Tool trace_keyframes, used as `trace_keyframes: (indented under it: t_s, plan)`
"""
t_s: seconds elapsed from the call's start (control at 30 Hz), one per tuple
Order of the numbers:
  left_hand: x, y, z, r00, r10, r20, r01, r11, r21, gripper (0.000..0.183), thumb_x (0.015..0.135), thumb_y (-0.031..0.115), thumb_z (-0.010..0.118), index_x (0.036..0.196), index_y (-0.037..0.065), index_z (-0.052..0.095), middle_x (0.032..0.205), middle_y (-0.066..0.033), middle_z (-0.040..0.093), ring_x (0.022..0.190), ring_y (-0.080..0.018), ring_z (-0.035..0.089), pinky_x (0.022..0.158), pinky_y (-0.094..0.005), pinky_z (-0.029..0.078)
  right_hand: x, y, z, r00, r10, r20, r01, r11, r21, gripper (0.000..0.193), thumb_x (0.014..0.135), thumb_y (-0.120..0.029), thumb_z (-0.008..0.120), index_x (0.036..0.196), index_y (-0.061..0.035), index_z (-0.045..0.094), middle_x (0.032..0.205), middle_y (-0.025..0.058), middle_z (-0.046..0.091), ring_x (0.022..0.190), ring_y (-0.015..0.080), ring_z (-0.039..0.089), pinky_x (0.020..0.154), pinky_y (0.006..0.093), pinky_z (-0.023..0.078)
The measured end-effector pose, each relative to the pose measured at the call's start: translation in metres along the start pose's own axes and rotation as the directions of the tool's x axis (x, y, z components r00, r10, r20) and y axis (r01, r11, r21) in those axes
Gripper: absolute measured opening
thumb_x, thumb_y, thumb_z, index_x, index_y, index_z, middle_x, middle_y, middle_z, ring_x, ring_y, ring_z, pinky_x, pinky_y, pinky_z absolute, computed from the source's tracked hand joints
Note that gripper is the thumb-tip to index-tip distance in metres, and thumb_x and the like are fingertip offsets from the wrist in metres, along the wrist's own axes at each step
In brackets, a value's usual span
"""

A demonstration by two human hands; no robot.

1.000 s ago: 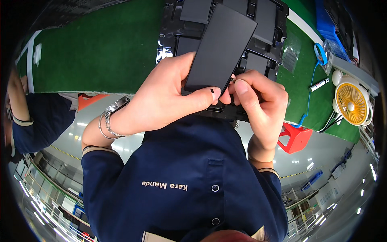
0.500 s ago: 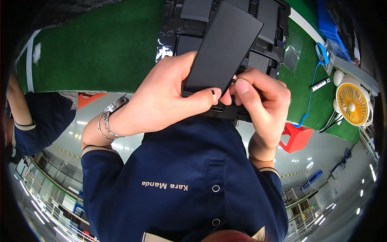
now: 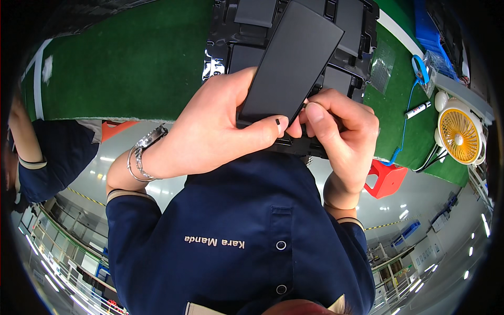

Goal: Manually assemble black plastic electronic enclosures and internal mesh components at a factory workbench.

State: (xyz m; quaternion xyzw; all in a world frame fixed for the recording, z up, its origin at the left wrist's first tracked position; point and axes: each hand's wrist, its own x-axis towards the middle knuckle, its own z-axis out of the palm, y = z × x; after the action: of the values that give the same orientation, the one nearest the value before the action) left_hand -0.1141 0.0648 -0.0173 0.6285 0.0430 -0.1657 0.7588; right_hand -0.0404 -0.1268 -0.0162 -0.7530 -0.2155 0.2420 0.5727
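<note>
A flat black rectangular panel is tilted over a black molded tray. My left hand grips the panel's lower left side, its thumb lying across the near end. A small black piece sticks to that thumb near the nail. At the panel's lower right edge, my right hand pinches with thumb and forefinger; a tiny dark bit shows at the fingertips, too small to name. Similar dark flat pieces lie in the tray's compartments, partly covered by the panel.
Right of the tray on the green mat are a clear plastic sheet, a white marker, a blue coiled wrist strap and a yellow-white fan. A red stool stands below the table; another person's arm is at far left.
</note>
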Motion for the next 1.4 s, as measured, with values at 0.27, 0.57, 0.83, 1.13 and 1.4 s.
trace_keyframes:
  t_s: [0.27, 0.57, 0.83, 1.13, 1.4]
  plan:
    - [-0.003, 0.002, -0.002, 0.991, -0.131, 0.017, 0.132, 0.989, -0.069, 0.027, 0.093, 0.007, 0.051, 0.117, -0.003, 0.058, 0.09, -0.0085, 0.067, 0.085, -0.0138, 0.064, 0.078, -0.0278, 0.051, -0.003, 0.015, -0.011, 0.988, 0.071, -0.138, -0.091, 0.985, -0.148, 0.02, 0.089, -0.018, 0.071, 0.083, 0.0008, 0.066, 0.052, -0.0018, 0.049, 0.048, 0.003, 0.04, 0.046, 0.0233, 0.031]
    - [-0.005, -0.007, 0.019, 0.997, -0.037, -0.061, 0.065, 0.82, 0.568, 0.063, 0.087, 0.013, 0.068, 0.143, 0.003, 0.042, 0.072, -0.0032, 0.053, 0.062, -0.0156, 0.053, 0.065, -0.033, 0.047, -0.013, 0.009, -0.032, 0.963, 0.034, -0.267, -0.052, 0.997, -0.061, 0.021, 0.095, -0.015, 0.063, 0.083, 0.0012, 0.066, 0.061, -0.0013, 0.053, 0.056, 0.0031, 0.045, 0.05, 0.0205, 0.031]
    - [0.005, -0.01, 0.016, 0.956, 0.257, 0.143, -0.233, 0.363, 0.902, 0.079, 0.066, 0.014, 0.08, 0.138, 0.005, 0.049, 0.134, -0.0106, 0.05, 0.132, -0.0297, 0.041, 0.106, -0.0461, 0.036, -0.013, 0.012, -0.035, 0.962, 0.026, -0.272, -0.041, 0.998, -0.05, 0.021, 0.095, -0.016, 0.063, 0.083, 0.0011, 0.066, 0.062, -0.0015, 0.054, 0.056, 0.0032, 0.045, 0.051, 0.0204, 0.032]
    - [0.009, -0.025, 0.017, 0.877, 0.415, 0.241, -0.358, 0.234, 0.904, 0.072, 0.07, 0.022, 0.079, 0.134, 0.004, 0.053, 0.13, -0.0107, 0.06, 0.129, -0.031, 0.051, 0.109, -0.0486, 0.036, -0.019, 0.015, -0.032, 0.977, -0.017, -0.211, -0.008, 0.993, -0.114, 0.017, 0.092, -0.013, 0.065, 0.083, 0.0014, 0.067, 0.059, 0.0, 0.054, 0.053, 0.0041, 0.044, 0.049, 0.0219, 0.034]
    - [0.013, -0.017, 0.013, 0.89, 0.447, 0.092, -0.324, 0.478, 0.816, 0.076, 0.067, 0.016, 0.082, 0.136, 0.005, 0.052, 0.1, -0.0059, 0.067, 0.111, -0.0276, 0.06, 0.098, -0.0432, 0.044, -0.019, 0.01, -0.026, 0.993, -0.047, -0.109, 0.03, 0.987, -0.157, 0.01, 0.088, -0.008, 0.066, 0.084, 0.0008, 0.066, 0.064, 0.0056, 0.058, 0.051, 0.0112, 0.051, 0.049, 0.0263, 0.039]
